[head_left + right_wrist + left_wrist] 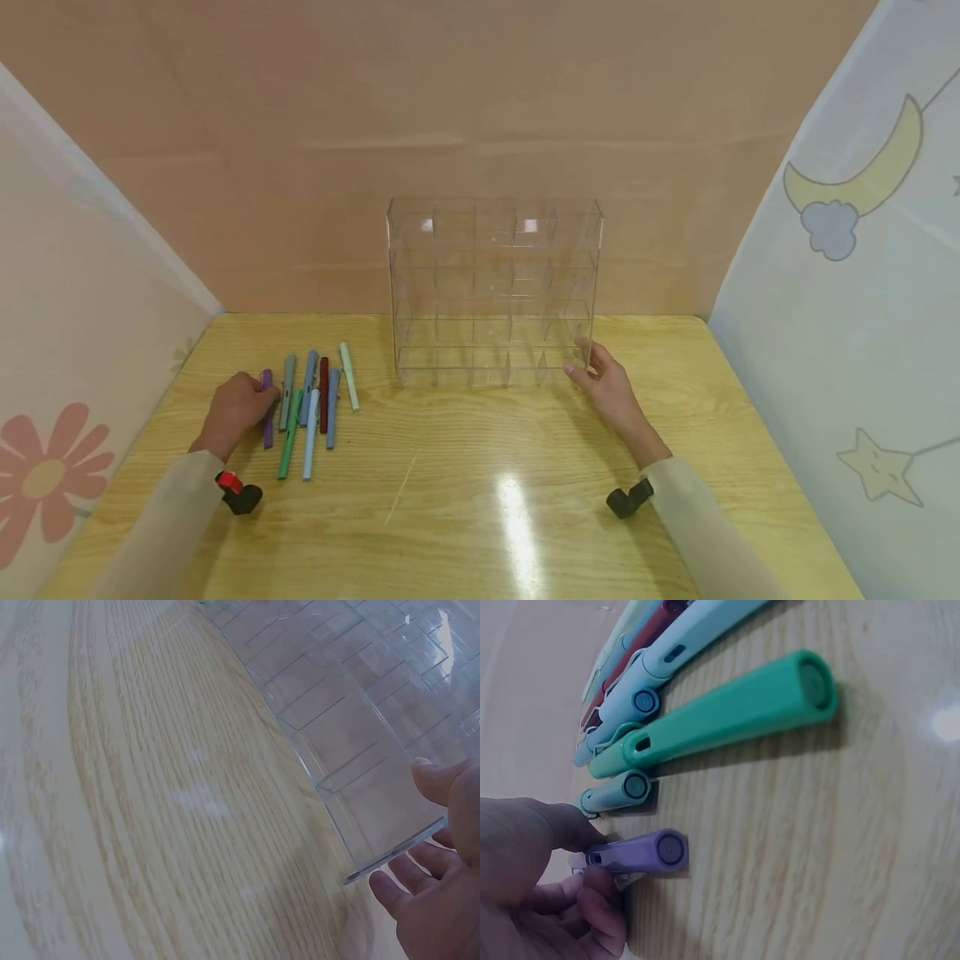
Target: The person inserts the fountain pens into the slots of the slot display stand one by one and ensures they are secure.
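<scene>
My left hand (238,410) pinches a purple capped pen (267,417) between thumb and fingers at the left of the table; the pen's end points toward the camera in the left wrist view. Just right of it lie several more pens, among them a green pen (727,712), a dark red pen (324,396) and a pale mint pen (349,377). A clear plastic rack (491,367) with rows of compartments stands upright at the back. With my right hand (609,396) I hold its lower right side, the thumb inside the side panel (397,851) and the fingers outside.
The wooden table (450,517) runs back to a tan cloth wall (487,100). Printed cloths hang on both sides, with a flower (45,479) on the left and a moon (862,183) on the right. Dark wrist cameras (242,497) sit at both sleeves.
</scene>
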`<move>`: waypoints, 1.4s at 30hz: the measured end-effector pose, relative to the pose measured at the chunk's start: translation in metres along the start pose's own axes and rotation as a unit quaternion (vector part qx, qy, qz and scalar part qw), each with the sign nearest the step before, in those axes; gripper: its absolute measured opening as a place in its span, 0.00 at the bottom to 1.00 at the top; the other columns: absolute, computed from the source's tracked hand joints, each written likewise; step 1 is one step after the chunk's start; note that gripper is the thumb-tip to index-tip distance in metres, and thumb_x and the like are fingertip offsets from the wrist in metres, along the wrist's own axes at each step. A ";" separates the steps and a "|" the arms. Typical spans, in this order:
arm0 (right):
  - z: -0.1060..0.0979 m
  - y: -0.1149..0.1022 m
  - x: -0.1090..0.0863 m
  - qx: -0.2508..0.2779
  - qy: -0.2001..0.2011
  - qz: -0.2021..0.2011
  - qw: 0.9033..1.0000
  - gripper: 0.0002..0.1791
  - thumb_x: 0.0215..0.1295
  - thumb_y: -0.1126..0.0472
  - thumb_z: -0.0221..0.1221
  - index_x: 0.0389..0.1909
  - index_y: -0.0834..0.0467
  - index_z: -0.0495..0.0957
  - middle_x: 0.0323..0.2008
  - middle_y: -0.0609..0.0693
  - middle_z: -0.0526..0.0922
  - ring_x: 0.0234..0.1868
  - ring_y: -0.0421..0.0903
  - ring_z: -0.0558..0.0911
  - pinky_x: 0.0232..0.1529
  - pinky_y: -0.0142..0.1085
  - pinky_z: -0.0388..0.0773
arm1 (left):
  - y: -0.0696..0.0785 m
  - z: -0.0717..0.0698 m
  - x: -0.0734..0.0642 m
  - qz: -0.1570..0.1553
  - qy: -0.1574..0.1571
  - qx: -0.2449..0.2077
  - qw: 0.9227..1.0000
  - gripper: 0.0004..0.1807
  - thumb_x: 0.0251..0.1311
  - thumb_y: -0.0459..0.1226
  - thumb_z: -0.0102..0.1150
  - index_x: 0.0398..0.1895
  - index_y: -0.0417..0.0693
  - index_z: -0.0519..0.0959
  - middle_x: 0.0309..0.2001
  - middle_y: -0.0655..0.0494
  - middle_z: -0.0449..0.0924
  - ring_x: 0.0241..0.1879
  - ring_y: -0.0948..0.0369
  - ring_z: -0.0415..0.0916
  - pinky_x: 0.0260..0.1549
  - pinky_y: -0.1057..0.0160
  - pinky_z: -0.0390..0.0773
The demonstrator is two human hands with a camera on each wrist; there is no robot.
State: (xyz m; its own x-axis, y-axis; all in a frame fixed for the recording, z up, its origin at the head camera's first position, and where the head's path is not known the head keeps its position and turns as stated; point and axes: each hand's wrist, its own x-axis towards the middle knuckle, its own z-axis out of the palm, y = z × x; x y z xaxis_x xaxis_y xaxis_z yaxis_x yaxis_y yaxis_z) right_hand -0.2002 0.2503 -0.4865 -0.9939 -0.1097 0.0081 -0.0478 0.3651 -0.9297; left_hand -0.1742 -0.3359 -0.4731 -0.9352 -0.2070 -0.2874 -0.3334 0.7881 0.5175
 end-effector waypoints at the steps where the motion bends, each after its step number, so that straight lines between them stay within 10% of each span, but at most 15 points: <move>1: 0.000 0.000 0.000 -0.001 -0.001 -0.002 1.000 0.37 0.81 0.53 0.60 0.83 0.61 0.58 0.85 0.62 0.56 0.85 0.66 0.56 0.80 0.62 0.62 | -0.002 0.000 0.000 0.003 0.003 0.002 1.000 0.18 0.73 0.42 0.51 0.24 0.41 0.72 0.23 0.52 0.73 0.24 0.59 0.70 0.23 0.62 0.70; 7: 0.000 0.000 0.000 -0.007 -0.005 -0.002 1.000 0.38 0.81 0.54 0.59 0.83 0.60 0.56 0.85 0.62 0.55 0.85 0.67 0.56 0.80 0.62 0.62 | -0.012 0.000 -0.003 0.015 0.022 0.006 1.000 0.20 0.72 0.45 0.52 0.24 0.43 0.71 0.22 0.55 0.72 0.23 0.59 0.69 0.22 0.62 0.68; 18: -0.003 -0.006 0.001 -0.022 -0.017 0.001 1.000 0.40 0.81 0.54 0.60 0.84 0.63 0.55 0.84 0.65 0.57 0.84 0.69 0.57 0.79 0.63 0.63 | -0.016 -0.026 -0.028 0.033 0.039 0.004 0.999 0.27 0.77 0.45 0.53 0.54 0.22 0.73 0.42 0.31 0.83 0.33 0.52 0.79 0.27 0.59 0.76; 42: -0.005 -0.006 0.000 -0.034 -0.030 -0.003 0.999 0.40 0.82 0.52 0.58 0.84 0.64 0.53 0.84 0.66 0.55 0.85 0.70 0.55 0.80 0.64 0.61 | 0.044 -0.043 -0.068 0.125 0.121 -0.011 0.985 0.23 0.76 0.46 0.59 0.51 0.30 0.76 0.46 0.32 0.84 0.35 0.54 0.83 0.24 0.64 0.76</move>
State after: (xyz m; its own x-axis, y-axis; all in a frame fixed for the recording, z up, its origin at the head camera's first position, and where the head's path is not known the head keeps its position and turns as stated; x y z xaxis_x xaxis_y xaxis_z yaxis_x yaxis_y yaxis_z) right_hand -0.2006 0.2530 -0.4791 -0.9861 -0.1661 -0.0100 -0.0627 0.4263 -0.9024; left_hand -0.1307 -0.3116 -0.3962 -0.9885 -0.1429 0.0495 -0.0902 0.8196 0.5659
